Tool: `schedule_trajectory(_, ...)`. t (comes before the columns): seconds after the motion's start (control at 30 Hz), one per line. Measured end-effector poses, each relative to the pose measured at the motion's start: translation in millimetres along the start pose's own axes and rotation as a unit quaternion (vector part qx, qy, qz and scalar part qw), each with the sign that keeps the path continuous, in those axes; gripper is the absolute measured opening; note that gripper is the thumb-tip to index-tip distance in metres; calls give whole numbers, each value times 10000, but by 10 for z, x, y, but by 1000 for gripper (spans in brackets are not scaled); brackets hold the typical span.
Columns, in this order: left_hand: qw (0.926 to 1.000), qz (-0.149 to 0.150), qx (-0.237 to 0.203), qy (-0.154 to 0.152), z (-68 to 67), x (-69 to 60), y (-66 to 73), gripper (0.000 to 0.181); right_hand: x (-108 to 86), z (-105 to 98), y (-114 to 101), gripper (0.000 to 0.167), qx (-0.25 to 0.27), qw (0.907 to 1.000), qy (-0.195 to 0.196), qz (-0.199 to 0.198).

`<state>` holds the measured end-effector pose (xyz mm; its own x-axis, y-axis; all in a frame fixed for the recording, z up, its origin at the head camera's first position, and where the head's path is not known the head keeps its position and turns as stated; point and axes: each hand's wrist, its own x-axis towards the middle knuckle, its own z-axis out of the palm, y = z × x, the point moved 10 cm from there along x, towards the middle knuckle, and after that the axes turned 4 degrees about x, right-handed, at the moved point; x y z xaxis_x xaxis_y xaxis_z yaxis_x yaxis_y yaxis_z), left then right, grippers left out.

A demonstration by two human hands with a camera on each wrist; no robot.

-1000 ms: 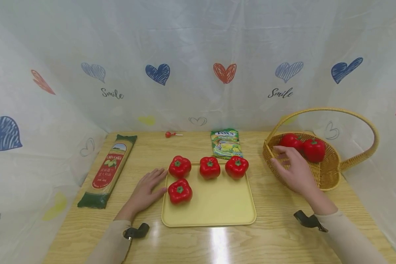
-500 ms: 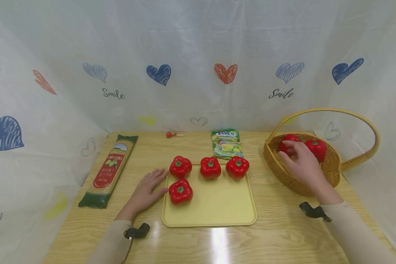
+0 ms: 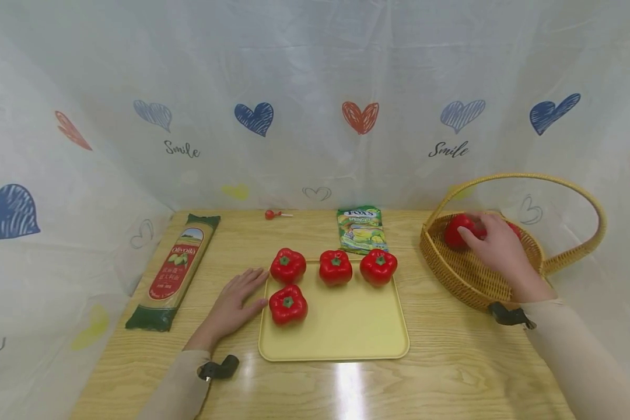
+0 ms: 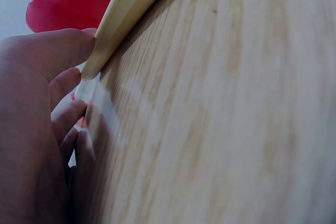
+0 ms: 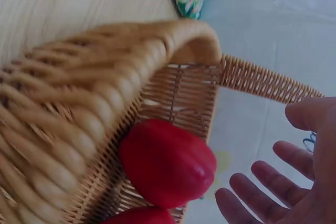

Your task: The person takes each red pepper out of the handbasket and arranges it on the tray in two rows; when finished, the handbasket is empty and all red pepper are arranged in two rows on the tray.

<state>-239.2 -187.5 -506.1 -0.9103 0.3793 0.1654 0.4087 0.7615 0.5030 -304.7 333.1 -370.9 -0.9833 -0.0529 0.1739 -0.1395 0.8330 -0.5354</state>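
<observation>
My right hand point(image 3: 496, 248) is over the wicker basket point(image 3: 448, 279), fingers apart above two red bell peppers. One bell pepper point(image 3: 455, 232) shows left of the thumb; the other is mostly hidden behind the hand in the head view. In the right wrist view the spread fingers point(image 5: 273, 182) stand apart from the nearer pepper point(image 5: 168, 163). My left hand point(image 3: 234, 303) lies flat on the table, its thumb touching the left edge of a yellow tray point(image 3: 346, 335). Several red bell peppers sit on the tray, including a front-left pepper point(image 3: 288, 305) and a back-right pepper point(image 3: 378, 267).
A tall arched handle point(image 3: 525, 175) rises over the basket. Behind the tray lies a green candy bag point(image 3: 361, 229), with a red lollipop point(image 3: 270, 214) farther left. A spaghetti pack point(image 3: 174, 271) lies at the left. A patterned curtain point(image 3: 304, 87) closes the back and sides.
My right hand has moved rightward and farther over the basket, from its left rim to above the right pepper, uncovering the left one. My left hand and the tray's peppers stay put.
</observation>
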Motion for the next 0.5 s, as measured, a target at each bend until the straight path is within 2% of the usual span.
schedule_trajectory(0.5,10000,-16,42,0,4,9,-12,64,294,8,284,62,-291,9987,-382,143)
